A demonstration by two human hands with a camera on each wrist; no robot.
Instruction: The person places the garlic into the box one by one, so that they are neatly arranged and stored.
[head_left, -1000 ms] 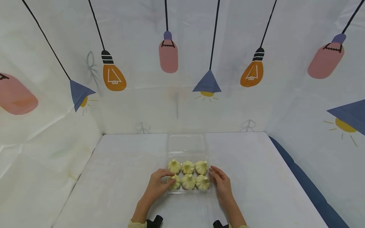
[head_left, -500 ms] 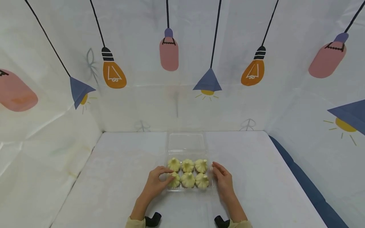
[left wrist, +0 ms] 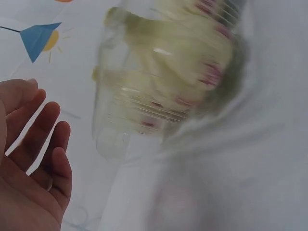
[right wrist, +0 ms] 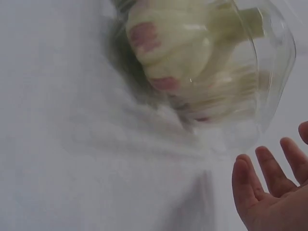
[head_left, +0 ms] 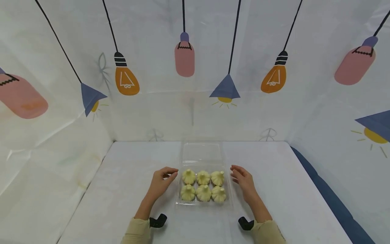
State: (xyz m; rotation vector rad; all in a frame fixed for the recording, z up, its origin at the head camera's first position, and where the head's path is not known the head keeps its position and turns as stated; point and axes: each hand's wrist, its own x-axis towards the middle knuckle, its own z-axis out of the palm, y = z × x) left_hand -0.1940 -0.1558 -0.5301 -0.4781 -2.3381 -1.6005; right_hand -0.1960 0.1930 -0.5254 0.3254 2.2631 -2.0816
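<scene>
Several pale yellow garlic bulbs point(head_left: 203, 193) stand in two rows inside a clear plastic box point(head_left: 179, 203), stems upward. Purple-pink patches show on the bulbs point(left wrist: 192, 57) in the left wrist view. The box's clear lid point(head_left: 201, 151) is raised at the far side. To the left of the box is my left hand point(head_left: 161, 179), fingers loosely bent and apart from its wall. My right hand point(head_left: 244, 183) hovers off the right side with spread, relaxed fingers. Nothing is in either hand; the right wrist view shows the fingertips point(right wrist: 243, 166) below the box's edge.
A white table point(head_left: 137, 162) lies under everything. White sheeting printed with hanging lamps point(head_left: 225, 88) encloses its back and sides. Along the right edge runs a dark blue strip point(head_left: 323, 186). Black wrist mounts point(head_left: 158, 221) project inward from the sleeves point(head_left: 137, 230).
My left hand has let go of the front left garlic bulb and drawn back to the left. My right hand has moved outward from the box's right side. The bulbs stay in the box.
</scene>
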